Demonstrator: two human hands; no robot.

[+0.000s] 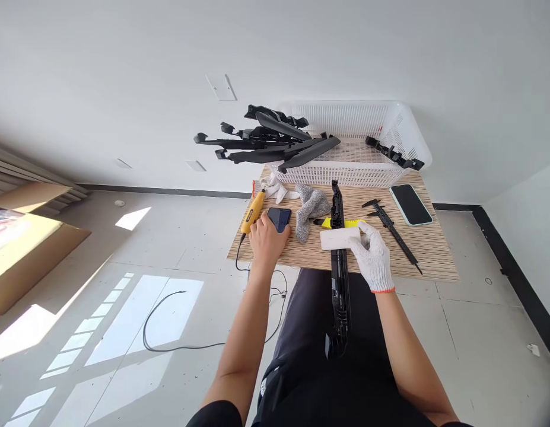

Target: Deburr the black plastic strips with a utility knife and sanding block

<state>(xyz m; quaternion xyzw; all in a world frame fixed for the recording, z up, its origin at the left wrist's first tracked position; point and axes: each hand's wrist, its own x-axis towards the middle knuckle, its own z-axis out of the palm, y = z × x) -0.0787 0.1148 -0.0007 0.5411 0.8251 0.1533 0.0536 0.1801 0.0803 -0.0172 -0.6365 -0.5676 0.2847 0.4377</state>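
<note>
A: Where's the white block (332,239)?

B: In the right grip (373,258), the gloved one. Thumb and fingers are clamped on its right end, and the rest reaches out to the left, above the worktop (301,255).

A: And how does it lie against the long black part (339,270)?

B: Crosswise. The block's long axis runs left to right; the part's runs near to far, from the lap, over the near edge and onto the worktop. The block covers a short stretch of it. Whether the two touch, I can't tell from above.

A: Which grip is nearer to that part?

B: The right. The part lies just to the left of its fingertips.

A: And the left grip (266,240)?

B: Bare, thumb and fingers well apart, lying over the near end of the dark phone (280,217). Whether it presses on it, I can't tell. The grey cloth (312,204) lies between that phone and the black part.

A: Anything close to the crossing?

B: The yellow cutter (353,223), just beyond the block, passing under the black part. The caliper (393,231) slants away to the right.
</note>
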